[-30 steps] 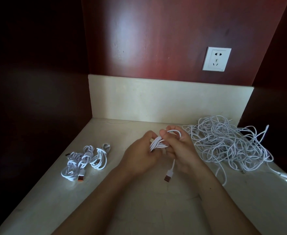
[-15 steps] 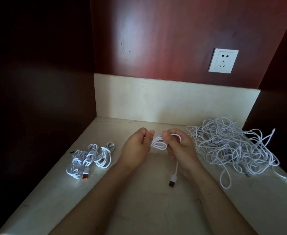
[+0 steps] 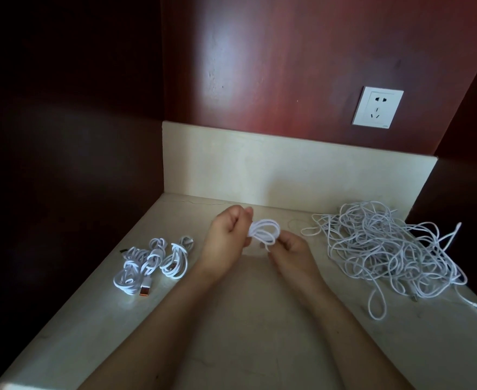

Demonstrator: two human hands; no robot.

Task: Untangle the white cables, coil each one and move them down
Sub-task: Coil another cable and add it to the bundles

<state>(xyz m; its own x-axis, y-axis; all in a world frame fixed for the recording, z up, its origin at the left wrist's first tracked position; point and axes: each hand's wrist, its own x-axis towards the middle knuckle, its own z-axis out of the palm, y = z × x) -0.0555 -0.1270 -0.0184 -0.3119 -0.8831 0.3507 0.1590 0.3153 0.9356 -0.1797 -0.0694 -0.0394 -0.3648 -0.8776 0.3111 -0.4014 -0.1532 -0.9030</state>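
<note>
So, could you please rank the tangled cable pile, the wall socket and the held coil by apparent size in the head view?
Largest: tangled cable pile
wall socket
held coil, though the socket sits farther back.

Cream stone counter (image 3: 245, 333), faintly veined, set in an alcove. Matching low backsplash (image 3: 288, 175) along the rear edge. Glossy reddish-brown wood panel (image 3: 273, 66) above it. White wall socket (image 3: 377, 107) on the panel, right of centre. Side walls (image 3: 62, 136) dark, in shadow.
</note>
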